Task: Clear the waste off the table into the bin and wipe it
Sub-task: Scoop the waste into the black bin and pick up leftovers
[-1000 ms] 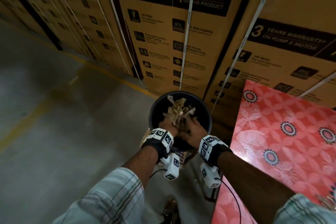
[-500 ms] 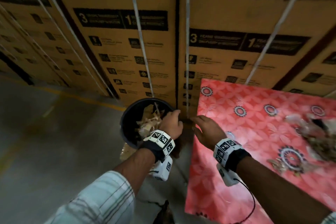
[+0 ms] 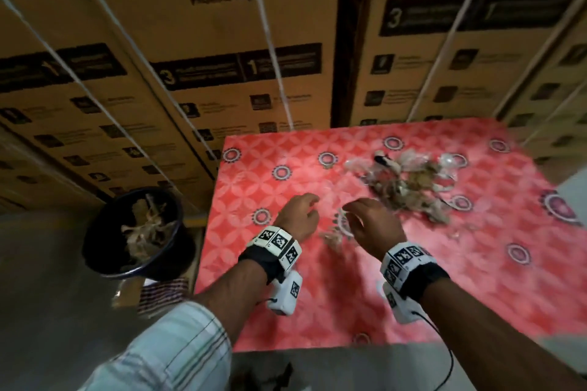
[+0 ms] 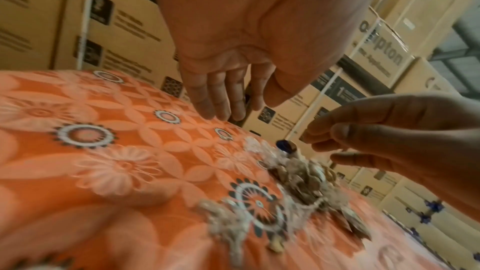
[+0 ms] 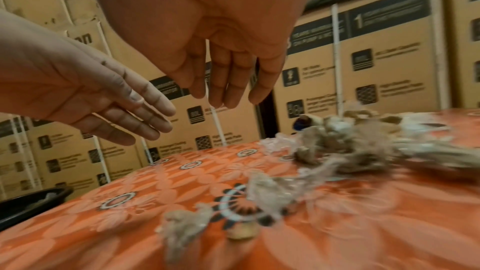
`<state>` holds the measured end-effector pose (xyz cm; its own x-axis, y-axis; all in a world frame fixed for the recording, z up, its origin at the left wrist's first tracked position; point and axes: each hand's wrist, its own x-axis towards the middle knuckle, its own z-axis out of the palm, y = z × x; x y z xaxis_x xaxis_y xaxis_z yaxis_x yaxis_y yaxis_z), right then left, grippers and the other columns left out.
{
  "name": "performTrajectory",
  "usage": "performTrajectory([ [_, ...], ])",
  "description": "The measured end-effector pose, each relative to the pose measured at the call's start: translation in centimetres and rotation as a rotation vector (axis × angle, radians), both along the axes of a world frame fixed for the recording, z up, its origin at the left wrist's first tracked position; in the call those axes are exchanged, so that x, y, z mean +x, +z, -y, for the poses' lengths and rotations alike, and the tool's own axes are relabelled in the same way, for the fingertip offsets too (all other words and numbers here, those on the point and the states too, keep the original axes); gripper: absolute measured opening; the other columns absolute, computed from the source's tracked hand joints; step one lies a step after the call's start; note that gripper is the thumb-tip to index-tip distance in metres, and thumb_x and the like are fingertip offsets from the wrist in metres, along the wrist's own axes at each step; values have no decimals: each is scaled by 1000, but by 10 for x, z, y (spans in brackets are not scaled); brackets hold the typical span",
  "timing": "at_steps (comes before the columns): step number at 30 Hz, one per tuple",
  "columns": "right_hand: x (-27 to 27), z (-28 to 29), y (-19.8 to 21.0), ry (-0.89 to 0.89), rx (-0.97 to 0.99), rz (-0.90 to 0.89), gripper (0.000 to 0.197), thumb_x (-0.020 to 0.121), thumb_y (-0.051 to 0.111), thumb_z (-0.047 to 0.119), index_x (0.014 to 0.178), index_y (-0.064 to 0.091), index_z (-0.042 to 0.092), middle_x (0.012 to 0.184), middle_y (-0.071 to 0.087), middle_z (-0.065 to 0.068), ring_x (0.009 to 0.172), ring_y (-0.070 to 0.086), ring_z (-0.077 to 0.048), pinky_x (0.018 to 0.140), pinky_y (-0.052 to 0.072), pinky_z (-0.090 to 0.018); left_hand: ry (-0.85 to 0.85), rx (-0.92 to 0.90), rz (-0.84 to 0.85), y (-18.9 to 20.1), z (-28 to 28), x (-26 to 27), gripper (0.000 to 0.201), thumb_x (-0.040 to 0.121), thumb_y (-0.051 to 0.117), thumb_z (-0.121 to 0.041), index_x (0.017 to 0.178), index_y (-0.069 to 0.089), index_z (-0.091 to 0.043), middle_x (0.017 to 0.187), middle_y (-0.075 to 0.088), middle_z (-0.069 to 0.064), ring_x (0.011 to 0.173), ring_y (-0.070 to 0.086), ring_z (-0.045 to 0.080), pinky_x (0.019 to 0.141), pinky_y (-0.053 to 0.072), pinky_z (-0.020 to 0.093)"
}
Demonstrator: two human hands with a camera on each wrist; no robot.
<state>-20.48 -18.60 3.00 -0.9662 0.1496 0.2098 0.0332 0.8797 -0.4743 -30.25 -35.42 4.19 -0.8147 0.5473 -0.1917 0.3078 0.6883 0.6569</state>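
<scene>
A pile of crumpled paper and plastic waste lies on the red flowered table, toward its far right. Smaller scraps lie just in front of my hands. My left hand and right hand hover side by side above the cloth, both empty, fingers loosely extended. The wrist views show the left hand and the right hand above the waste, not touching it. The black bin stands on the floor left of the table, holding similar waste.
Stacked brown cardboard cartons with white straps form a wall right behind the table and bin. Grey concrete floor lies to the left. A woven mat or bag sits under the bin by the table's corner.
Both hands left the bin, where they dropped waste, and swung right over the table. My view turned right, so the waste pile is now in front of me.
</scene>
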Motion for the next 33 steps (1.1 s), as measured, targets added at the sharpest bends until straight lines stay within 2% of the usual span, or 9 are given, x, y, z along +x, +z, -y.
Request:
performTrajectory([
  [4, 45, -61, -4, -47, -37, -7, 23, 79, 52, 18, 93, 69, 12, 88, 67, -10, 79, 63, -35, 64, 53, -40, -21, -12, -3, -2, -72, 36, 36, 94, 50, -11, 129, 56, -8, 130, 59, 13, 119, 56, 28, 100, 45, 35],
  [9, 82, -118, -9, -63, -23, 61, 24, 80, 56, 17, 99, 68, 16, 96, 68, -8, 86, 63, -33, 73, 54, -39, 14, -57, -26, -5, -126, 68, 35, 95, 51, -17, 127, 58, -8, 121, 61, 12, 103, 62, 30, 85, 52, 37],
  [15, 81, -150, -21, -96, 10, 161, 31, 82, 58, 16, 112, 63, 17, 103, 64, -11, 94, 58, -35, 74, 52, -41, 49, -178, -27, -31, -143, 69, 36, 90, 57, -40, 123, 60, -27, 116, 65, 6, 94, 64, 26, 81, 56, 40],
  [18, 67, -151, -24, -86, 67, 215, 42, 79, 60, 18, 121, 55, 20, 112, 57, -15, 98, 55, -37, 76, 52, -44, -6, -221, -33, -44, -152, 65, 41, 92, 52, -31, 133, 54, -27, 120, 64, 11, 97, 65, 28, 85, 55, 40],
  [21, 53, -151, -27, -138, 170, 329, 64, 78, 65, 24, 136, 37, 30, 136, 42, -18, 118, 45, -40, 87, 50, -48, -74, -233, -29, -50, -156, 62, 51, 92, 50, -21, 142, 45, -30, 119, 59, 16, 102, 62, 34, 90, 51, 39],
  [25, 32, -154, -35, -184, 191, 478, 79, 81, 66, 36, 142, 17, 41, 152, 16, -14, 131, 33, -40, 92, 48, -55, 19, -290, -85, -58, -158, 52, 45, 92, 57, -35, 137, 50, -34, 126, 54, 10, 120, 49, 36, 101, 43, 45],
  [27, 28, -147, -40, -178, 179, 510, 74, 81, 65, 40, 141, 21, 41, 149, 22, -15, 122, 43, -40, 84, 53, -51, 104, -349, -119, -52, -148, 53, 49, 88, 58, -55, 132, 52, -34, 130, 47, 7, 122, 41, 33, 100, 38, 44],
  [30, 25, -131, -51, -146, 208, 530, 73, 79, 64, 46, 140, 25, 41, 139, 31, -16, 115, 47, -39, 84, 52, -48, 187, -456, -34, -46, -130, 55, 80, 74, 47, -82, 137, 45, -34, 137, 35, 11, 124, 34, 35, 100, 33, 48],
  [33, 22, -118, -53, -107, 246, 548, 65, 82, 57, 52, 139, 28, 43, 135, 35, -14, 117, 45, -38, 85, 49, -48, 255, -506, 141, -54, -114, 54, 72, 83, 53, -69, 142, 40, -30, 145, 20, 16, 131, 26, 41, 108, 31, 52],
])
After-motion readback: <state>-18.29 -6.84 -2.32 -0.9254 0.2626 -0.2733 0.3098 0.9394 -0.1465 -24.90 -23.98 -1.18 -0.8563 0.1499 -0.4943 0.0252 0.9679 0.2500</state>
